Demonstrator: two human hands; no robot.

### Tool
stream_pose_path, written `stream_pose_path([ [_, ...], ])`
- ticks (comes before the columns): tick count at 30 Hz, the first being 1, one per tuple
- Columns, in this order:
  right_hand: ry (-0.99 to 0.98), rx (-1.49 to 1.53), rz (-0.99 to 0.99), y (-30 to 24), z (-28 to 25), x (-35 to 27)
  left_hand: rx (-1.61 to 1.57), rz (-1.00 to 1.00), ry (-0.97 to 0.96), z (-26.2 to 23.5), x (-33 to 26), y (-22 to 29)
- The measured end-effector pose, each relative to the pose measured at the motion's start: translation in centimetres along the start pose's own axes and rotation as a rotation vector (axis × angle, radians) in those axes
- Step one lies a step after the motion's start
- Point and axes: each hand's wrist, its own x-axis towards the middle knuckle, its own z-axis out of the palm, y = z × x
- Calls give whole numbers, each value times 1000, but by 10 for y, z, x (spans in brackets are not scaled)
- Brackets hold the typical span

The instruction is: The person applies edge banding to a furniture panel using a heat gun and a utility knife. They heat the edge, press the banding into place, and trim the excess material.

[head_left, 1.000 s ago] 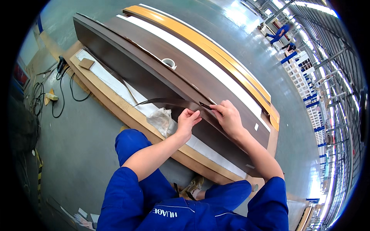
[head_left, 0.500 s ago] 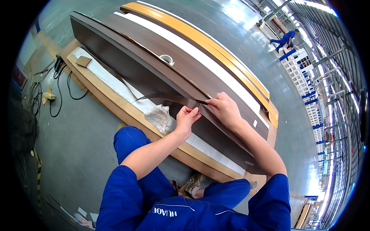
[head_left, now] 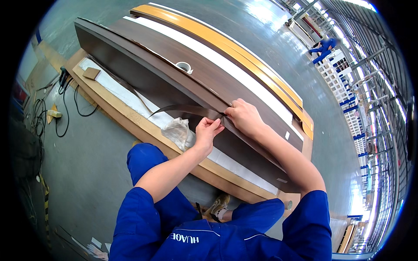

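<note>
A thin dark brown strip (head_left: 185,109) curves up off the long edge of a dark brown panel (head_left: 130,65) standing on its side. My left hand (head_left: 208,134) pinches this strip between thumb and fingers, just in front of the edge. Right beside it, my right hand (head_left: 244,116) is closed at the panel's top edge, knuckles up. A small dark tool is mostly covered by its fingers, so its kind cannot be made out. A crumpled white cloth (head_left: 178,132) lies below the strip, left of my left hand.
A tape roll (head_left: 184,66) sits on a second brown panel (head_left: 209,71) behind. Beyond are yellow-orange boards (head_left: 226,41). A small brown block (head_left: 91,73) rests on the white-topped support (head_left: 117,89). Black cables (head_left: 65,113) lie on the floor at left. A person (head_left: 324,48) bends far right.
My right hand has moved slightly left and toward my left hand, turning knuckles up; the dark tool shows less. The left hand keeps its pinch. The distant person has bent down.
</note>
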Motion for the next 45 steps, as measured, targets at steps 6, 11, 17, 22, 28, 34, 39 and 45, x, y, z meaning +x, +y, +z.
stream_pose_path([
  [6, -36, -17, 0, -1, -3, 0, -6, -16, -7, 2, -1, 4],
  [11, -59, -36, 8, -1, -4, -1, -13, -13, -38, 0, -3, 5],
  [17, -42, -14, 11, 1, -4, -5, -24, -9, -26, 2, -3, 6],
  [22, -51, -26, -3, 2, -4, -8, -21, -6, -21, 4, -4, 6],
  [28, -89, -37, -6, 6, -7, -15, -1, -14, -22, 3, -6, 7],
  [34, -132, -31, 21, 8, -12, -25, 6, 4, -15, 2, -6, 7],
  [39, -168, -40, 16, 14, -13, -37, 29, 9, -27, 0, -6, 5],
  [45, -199, -59, 29, 21, -15, -55, 24, 24, -29, -1, -6, 5],
])
